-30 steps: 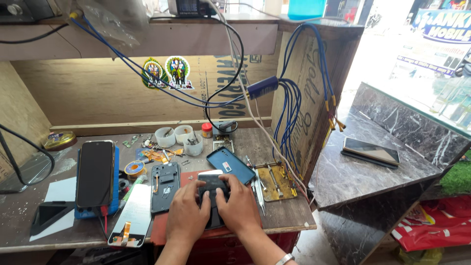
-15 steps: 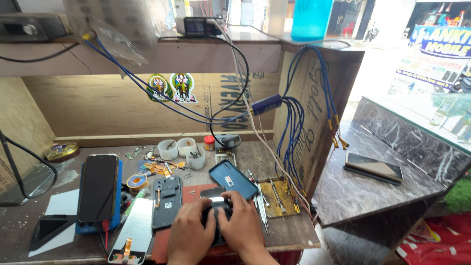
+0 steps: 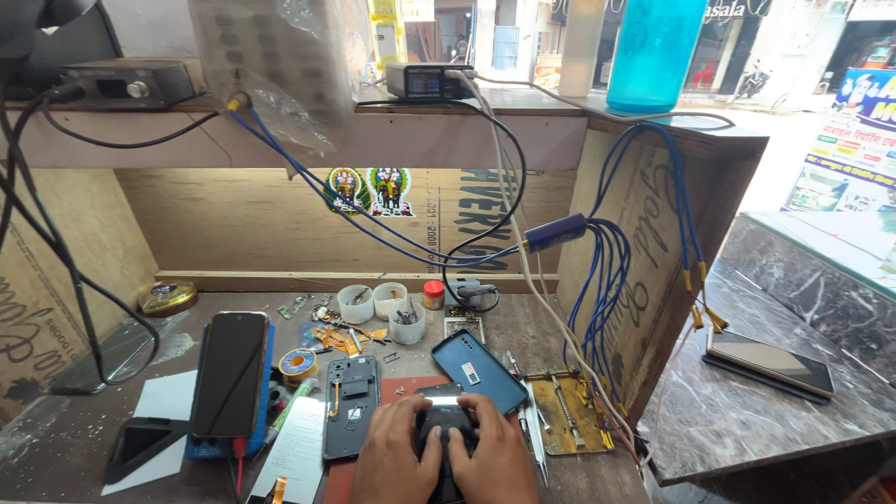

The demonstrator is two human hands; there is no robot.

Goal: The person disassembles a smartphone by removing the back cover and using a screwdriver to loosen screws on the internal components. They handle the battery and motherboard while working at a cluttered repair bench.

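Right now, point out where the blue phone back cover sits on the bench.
In the head view the blue phone back cover lies tilted just beyond the right hand, with the brass plate on its right and the small white cups behind.

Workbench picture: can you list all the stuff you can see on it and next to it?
dark phone: one, black, bench front, under both hands
opened phone shell: one, black, left of hands
blue phone back: one, above hands
big phone: one, black, on a blue stand, left
small cups: three, white, bench middle
blue wires: bundle, right wall
water bottle: one, turquoise, top shelf
flat phone: one, marble counter, right
left hand: one, on dark phone
right hand: one, on dark phone
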